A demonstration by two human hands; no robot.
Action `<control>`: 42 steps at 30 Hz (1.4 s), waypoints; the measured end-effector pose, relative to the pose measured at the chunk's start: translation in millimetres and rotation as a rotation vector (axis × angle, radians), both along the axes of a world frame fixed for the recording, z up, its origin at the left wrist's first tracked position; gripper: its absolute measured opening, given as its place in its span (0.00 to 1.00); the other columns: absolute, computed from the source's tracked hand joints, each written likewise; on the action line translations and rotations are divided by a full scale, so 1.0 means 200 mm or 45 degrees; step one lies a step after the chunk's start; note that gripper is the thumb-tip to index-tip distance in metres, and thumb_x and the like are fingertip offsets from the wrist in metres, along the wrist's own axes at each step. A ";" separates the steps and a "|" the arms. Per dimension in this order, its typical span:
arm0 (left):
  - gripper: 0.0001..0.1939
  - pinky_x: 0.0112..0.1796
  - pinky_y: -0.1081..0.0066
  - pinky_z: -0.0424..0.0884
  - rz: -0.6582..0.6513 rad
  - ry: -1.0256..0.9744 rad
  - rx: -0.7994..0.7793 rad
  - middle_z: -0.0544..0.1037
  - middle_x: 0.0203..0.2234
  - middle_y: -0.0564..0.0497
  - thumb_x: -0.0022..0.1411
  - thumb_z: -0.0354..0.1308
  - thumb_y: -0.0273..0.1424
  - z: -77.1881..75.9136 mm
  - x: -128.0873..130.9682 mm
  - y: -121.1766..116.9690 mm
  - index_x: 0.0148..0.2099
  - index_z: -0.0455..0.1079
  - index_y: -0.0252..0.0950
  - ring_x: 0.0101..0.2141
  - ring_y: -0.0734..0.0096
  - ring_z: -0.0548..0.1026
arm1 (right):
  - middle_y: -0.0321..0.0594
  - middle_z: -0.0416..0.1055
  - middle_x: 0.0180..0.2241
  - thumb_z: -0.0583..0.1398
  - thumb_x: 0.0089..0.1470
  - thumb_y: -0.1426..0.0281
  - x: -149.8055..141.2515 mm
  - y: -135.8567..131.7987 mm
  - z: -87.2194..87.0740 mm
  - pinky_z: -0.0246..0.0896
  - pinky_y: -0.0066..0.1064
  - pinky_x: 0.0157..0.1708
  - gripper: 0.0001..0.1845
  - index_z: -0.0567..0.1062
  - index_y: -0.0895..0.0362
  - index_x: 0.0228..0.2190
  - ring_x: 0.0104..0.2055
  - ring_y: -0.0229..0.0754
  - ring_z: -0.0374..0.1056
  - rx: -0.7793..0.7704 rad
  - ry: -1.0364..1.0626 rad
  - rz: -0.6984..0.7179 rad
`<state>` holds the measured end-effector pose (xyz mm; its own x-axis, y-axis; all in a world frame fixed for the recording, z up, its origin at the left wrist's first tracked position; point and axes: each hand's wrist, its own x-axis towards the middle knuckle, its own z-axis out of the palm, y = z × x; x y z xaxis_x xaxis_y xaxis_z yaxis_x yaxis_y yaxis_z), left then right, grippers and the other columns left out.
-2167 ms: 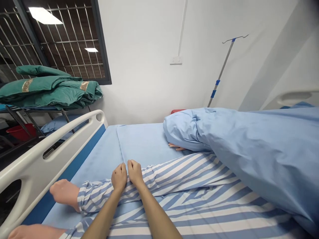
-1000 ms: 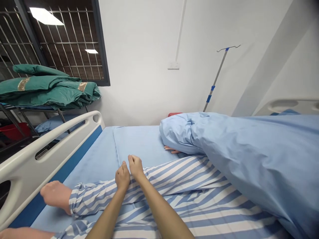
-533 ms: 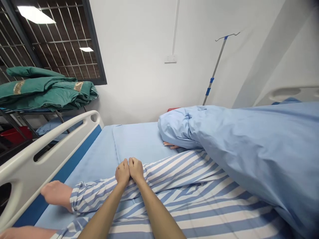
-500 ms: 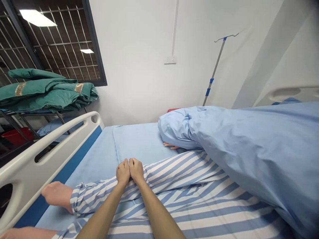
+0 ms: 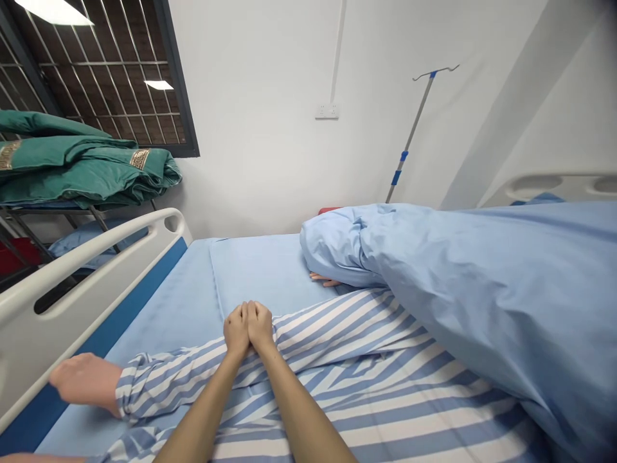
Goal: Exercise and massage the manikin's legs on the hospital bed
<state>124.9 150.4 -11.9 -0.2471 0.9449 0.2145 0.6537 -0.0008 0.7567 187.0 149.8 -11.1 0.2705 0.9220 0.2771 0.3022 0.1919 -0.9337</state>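
Note:
My left hand (image 5: pixel 236 329) and my right hand (image 5: pixel 259 324) lie side by side, touching, on the far edge of a blue-and-white striped pyjama leg (image 5: pixel 337 328). Both have the fingers curled down, closed on the striped cloth. The leg belongs to a figure lying on the bed; its bare foot (image 5: pixel 84 381) points toward the white footboard (image 5: pixel 72 289). A light blue quilt (image 5: pixel 482 289) is folded back over the figure's upper part, and the fingers of a hand (image 5: pixel 324 280) peek out from under its edge.
The mattress has a light blue sheet (image 5: pixel 250 270). A stack of green blankets (image 5: pixel 81 167) rests on a rack at the left, beside a barred window. An IV pole (image 5: pixel 409 138) leans by the white wall. A white headboard (image 5: pixel 554 186) shows at the right.
My two hands, slightly apart a second ago, have drawn together and now touch on the striped leg. The view has shifted a little to the right.

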 end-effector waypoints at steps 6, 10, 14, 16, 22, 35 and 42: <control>0.21 0.28 0.73 0.55 0.036 0.080 -0.060 0.75 0.23 0.49 0.64 0.39 0.40 0.00 0.01 0.00 0.27 0.67 0.37 0.25 0.73 0.67 | 0.32 0.60 0.16 0.48 0.54 0.63 0.00 0.01 -0.02 0.47 0.26 0.22 0.18 0.60 0.56 0.16 0.20 0.34 0.53 -0.016 0.059 0.028; 0.22 0.28 0.73 0.54 0.020 0.065 -0.082 0.76 0.26 0.47 0.64 0.38 0.40 0.02 0.01 -0.01 0.28 0.69 0.37 0.27 0.71 0.68 | 0.31 0.57 0.15 0.47 0.53 0.63 0.03 0.04 0.04 0.45 0.26 0.21 0.19 0.58 0.56 0.14 0.20 0.34 0.51 -0.059 -0.013 0.045; 0.23 0.27 0.73 0.53 0.004 0.067 -0.085 0.75 0.25 0.48 0.64 0.38 0.40 0.03 0.01 -0.02 0.26 0.68 0.38 0.26 0.71 0.67 | 0.29 0.54 0.14 0.48 0.54 0.64 0.09 0.08 0.14 0.42 0.26 0.21 0.21 0.59 0.56 0.13 0.19 0.33 0.49 0.054 -0.265 0.149; 0.23 0.28 0.73 0.53 0.015 0.088 -0.073 0.75 0.24 0.48 0.64 0.38 0.40 0.03 0.02 -0.02 0.25 0.67 0.37 0.27 0.71 0.67 | 0.30 0.54 0.14 0.47 0.55 0.64 0.13 0.09 0.15 0.41 0.27 0.22 0.21 0.60 0.57 0.13 0.19 0.33 0.49 0.068 -0.342 0.127; 0.22 0.30 0.72 0.55 0.012 0.134 -0.037 0.76 0.25 0.48 0.63 0.39 0.40 0.01 0.03 -0.01 0.25 0.68 0.38 0.27 0.71 0.68 | 0.37 0.67 0.19 0.48 0.58 0.67 0.20 0.03 0.01 0.41 0.29 0.24 0.19 0.69 0.57 0.19 0.22 0.36 0.56 0.021 -0.669 0.128; 0.21 0.26 0.74 0.57 -0.097 0.000 -0.003 0.67 0.16 0.54 0.60 0.41 0.38 0.12 0.11 0.06 0.19 0.61 0.36 0.22 0.74 0.64 | 0.34 0.64 0.18 0.46 0.58 0.64 0.24 0.06 0.00 0.44 0.26 0.24 0.22 0.67 0.57 0.18 0.22 0.34 0.56 0.095 -0.227 0.156; 0.22 0.25 0.74 0.58 -0.045 -0.068 0.116 0.64 0.16 0.55 0.63 0.37 0.39 0.22 0.26 0.12 0.22 0.61 0.36 0.22 0.75 0.63 | 0.31 0.57 0.16 0.46 0.56 0.61 0.27 0.09 0.00 0.47 0.25 0.22 0.21 0.60 0.56 0.16 0.21 0.34 0.53 0.096 0.160 0.213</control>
